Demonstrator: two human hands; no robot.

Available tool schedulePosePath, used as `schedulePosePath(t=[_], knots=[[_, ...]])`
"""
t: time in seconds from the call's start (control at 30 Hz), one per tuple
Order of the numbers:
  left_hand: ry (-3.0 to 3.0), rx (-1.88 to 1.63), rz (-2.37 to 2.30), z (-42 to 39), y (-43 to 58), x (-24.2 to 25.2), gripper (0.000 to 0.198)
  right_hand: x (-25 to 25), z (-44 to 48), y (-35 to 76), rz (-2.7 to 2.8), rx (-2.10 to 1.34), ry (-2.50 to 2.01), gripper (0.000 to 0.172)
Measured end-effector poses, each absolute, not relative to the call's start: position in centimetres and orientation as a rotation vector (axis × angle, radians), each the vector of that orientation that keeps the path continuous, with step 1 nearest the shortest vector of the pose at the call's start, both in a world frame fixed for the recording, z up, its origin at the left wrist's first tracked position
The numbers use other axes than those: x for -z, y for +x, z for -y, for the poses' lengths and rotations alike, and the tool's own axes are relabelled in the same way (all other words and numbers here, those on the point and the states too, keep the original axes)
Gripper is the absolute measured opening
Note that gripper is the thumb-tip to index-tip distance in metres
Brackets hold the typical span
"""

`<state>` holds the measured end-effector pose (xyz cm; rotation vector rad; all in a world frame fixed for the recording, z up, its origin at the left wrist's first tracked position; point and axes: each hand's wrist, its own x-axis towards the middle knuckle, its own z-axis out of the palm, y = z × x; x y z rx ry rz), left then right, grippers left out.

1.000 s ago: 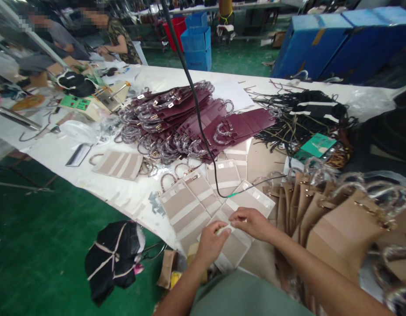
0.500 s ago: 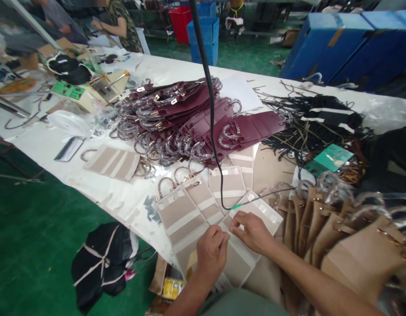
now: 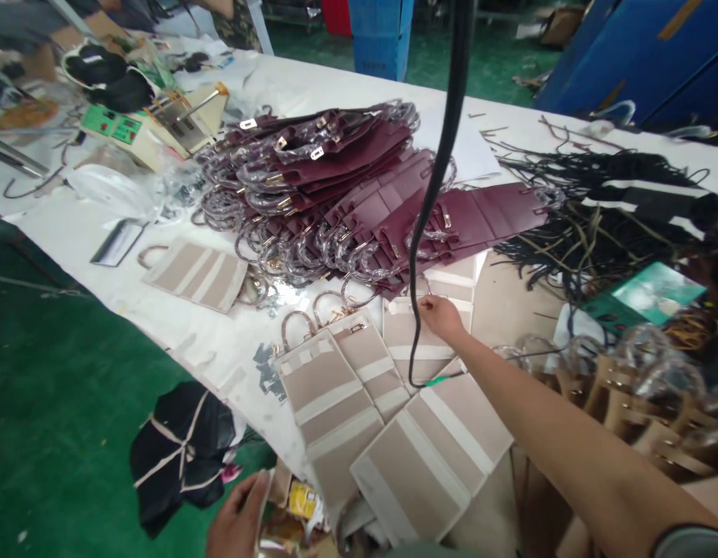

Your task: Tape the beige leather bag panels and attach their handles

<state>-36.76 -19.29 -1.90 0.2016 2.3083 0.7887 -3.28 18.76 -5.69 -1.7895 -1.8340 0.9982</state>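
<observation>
right hand (image 3: 443, 319): fingers bunched at beige panel (image 3: 401, 332), grip unclear | left hand (image 3: 238, 518): half-curled, hold unclear

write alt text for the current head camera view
A person's right hand is over striped beige bag pieces on a white table; the left hand is low, past the table's edge. Maroon bags lie piled behind, black cords to their right.

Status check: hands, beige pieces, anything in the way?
Right hand at a beige piece, grip unclear. Left hand low, near yellow item, hold unclear. Nearest piece untouched. Black cable hangs close by right hand.
</observation>
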Motion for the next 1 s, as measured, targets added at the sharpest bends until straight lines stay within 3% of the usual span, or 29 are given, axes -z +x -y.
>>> schedulePosePath(t=[0.2, 0.33, 0.5, 0.73, 0.83, 1.0], knots=[[0.203, -0.713, -2.258, 18.7, -39.7, 5.6, 0.061, 6.7, -18.9, -3.8, 1.906, -0.825, -1.927, 0.014], [0.16, -0.845, -2.162, 18.0, -38.9, 6.8, 0.055, 7.3, -18.5, -3.4, 1.901, -0.754, -1.937, 0.02], [0.055, -0.994, -1.944, 19.0, -38.6, 5.9, 0.049, 9.3, -19.0, -2.1, 1.7, -0.753, -2.003, 0.044], [0.035, -1.04, -1.94, 19.2, -40.4, 5.3, 0.05, 9.1, -19.5, -1.7, 1.763, -0.82, -1.958, 0.034], [0.123, -0.926, -2.042, 17.4, -40.5, 6.4, 0.054, 8.7, -19.4, -2.4, 1.773, -0.815, -1.984, 0.026], [0.311, -0.658, -2.185, 14.1, -40.2, 7.7, 0.059, 8.3, -19.1, -2.2, 1.679, -0.871, -1.948, 0.028]])
